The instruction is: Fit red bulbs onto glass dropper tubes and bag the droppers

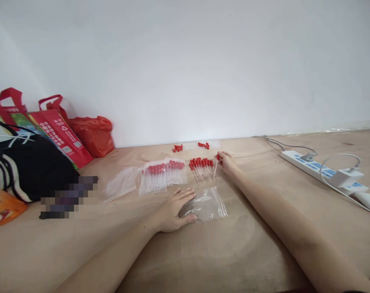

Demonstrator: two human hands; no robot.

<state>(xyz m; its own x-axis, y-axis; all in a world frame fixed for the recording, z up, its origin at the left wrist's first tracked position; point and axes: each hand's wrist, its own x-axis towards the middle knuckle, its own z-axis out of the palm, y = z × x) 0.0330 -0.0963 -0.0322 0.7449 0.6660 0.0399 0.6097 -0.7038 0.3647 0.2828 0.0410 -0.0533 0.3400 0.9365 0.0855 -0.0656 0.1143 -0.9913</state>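
My left hand [175,211] lies with its fingers spread at the left edge of a transparent zip bag [209,203] on the table. Farther forward, my right hand [229,162] pinches a dropper [215,169] by its red rubber bulb, its thin tube pointing down. Just left of it lies a row of similar red-bulbed droppers [201,163]. Two zip bags filled with droppers [152,176] overlap to the left of that row. Beside them is a flat bag [120,184] with no droppers visible inside.
Small piles of red bulbs [178,148] lie near the wall, some at a transparent bag. A white power strip [308,166] with plugs and cables is at the right. Red shopping bags [58,134] and a black bag [35,162] stand at the left.
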